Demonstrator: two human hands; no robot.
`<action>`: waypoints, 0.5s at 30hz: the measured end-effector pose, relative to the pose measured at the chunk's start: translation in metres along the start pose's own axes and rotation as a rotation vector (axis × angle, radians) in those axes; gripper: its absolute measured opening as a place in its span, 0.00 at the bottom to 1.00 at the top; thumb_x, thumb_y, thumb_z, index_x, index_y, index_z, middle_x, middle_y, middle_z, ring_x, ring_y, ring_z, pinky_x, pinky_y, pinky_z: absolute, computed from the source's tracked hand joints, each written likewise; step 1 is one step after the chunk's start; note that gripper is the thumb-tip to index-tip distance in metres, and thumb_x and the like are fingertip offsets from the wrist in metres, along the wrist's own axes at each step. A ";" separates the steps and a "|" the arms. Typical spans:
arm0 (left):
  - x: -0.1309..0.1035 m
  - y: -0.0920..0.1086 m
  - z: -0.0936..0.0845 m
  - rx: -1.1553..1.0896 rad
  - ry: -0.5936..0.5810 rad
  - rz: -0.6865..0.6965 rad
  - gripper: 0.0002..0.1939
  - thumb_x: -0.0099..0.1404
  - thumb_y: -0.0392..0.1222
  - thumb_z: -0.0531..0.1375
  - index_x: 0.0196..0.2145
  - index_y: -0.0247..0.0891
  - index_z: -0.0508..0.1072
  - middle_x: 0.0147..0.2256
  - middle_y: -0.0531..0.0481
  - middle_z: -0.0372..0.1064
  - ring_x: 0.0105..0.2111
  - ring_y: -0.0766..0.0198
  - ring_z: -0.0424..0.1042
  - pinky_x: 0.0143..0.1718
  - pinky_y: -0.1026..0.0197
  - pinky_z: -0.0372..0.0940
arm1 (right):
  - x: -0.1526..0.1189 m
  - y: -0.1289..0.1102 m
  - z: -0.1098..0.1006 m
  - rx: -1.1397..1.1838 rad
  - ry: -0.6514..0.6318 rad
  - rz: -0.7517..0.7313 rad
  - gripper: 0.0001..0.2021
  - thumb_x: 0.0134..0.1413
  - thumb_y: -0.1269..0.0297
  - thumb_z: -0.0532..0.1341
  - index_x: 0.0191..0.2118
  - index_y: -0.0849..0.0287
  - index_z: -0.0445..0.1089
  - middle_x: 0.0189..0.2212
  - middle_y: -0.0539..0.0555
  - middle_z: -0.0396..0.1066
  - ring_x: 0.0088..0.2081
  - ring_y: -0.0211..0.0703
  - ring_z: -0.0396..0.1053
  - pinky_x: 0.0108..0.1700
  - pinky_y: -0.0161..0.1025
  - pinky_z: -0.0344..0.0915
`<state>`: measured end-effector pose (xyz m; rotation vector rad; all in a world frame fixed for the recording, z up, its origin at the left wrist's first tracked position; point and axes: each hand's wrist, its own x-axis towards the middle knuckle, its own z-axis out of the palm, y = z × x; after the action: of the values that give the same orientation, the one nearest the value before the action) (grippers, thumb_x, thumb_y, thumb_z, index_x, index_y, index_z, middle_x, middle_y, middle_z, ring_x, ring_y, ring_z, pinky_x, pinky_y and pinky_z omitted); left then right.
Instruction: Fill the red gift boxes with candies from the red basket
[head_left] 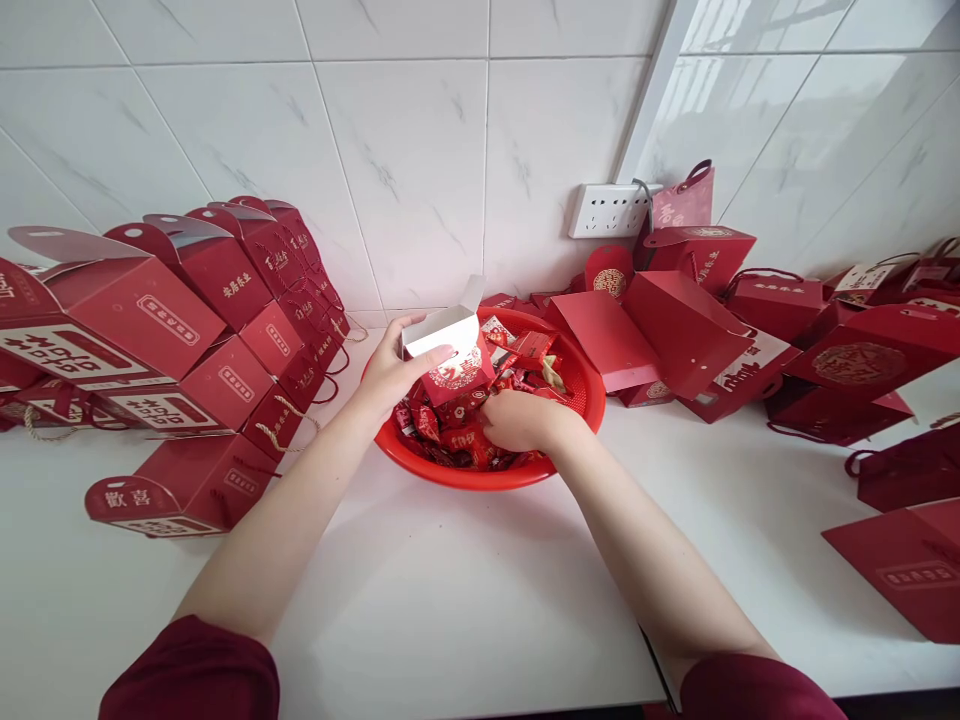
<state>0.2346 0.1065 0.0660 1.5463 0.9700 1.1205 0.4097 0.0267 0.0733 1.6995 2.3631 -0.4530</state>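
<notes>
My left hand (405,362) grips a small red gift box (459,376) with a pale inside and a gold round emblem, its top flap standing up. The box is tilted over the left side of a round red plastic basket (480,480). Red-wrapped candies (461,440) fill the basket. My right hand (517,420) reaches down among these candies, its fingers curled and partly buried. Whatever those fingers may be holding is hidden from view.
Stacked red gift boxes (225,290) with rope handles stand on the left. More red boxes (690,340) crowd the right side of the white counter (480,600). A white power strip (609,210) is on the tiled wall (405,170) behind.
</notes>
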 end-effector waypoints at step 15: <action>0.002 -0.002 0.000 -0.012 -0.020 0.017 0.38 0.47 0.49 0.75 0.55 0.46 0.70 0.51 0.47 0.74 0.52 0.53 0.74 0.51 0.53 0.72 | -0.001 0.006 0.004 0.083 -0.038 -0.094 0.14 0.53 0.71 0.61 0.46 0.53 0.74 0.41 0.54 0.77 0.36 0.47 0.73 0.27 0.36 0.58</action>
<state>0.2354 0.1088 0.0640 1.5559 0.9363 1.1191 0.4158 0.0262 0.0690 1.6029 2.4371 -0.6006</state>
